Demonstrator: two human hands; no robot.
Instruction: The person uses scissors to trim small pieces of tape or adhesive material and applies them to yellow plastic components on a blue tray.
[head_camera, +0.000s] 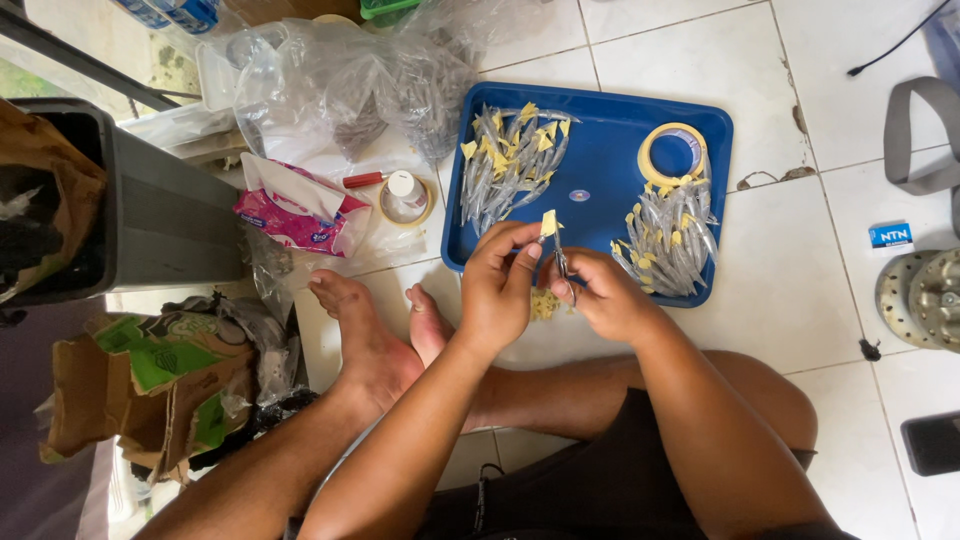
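Holding 1 packet (561, 262) between 2 hands (497, 283); 2 piles (510, 160).

We record bright, even daylight across the white tiled floor (720, 330), strongest toward the upper left. Shadows are soft and short, lying under the forearms and beside the blue tray (600, 170). We see mild glare on the clear plastic bags (350, 80) and the tiles. Focus is sharp at centre; the edges bend with wide-angle distortion, and the dark bin (90, 200) at left is underexposed.
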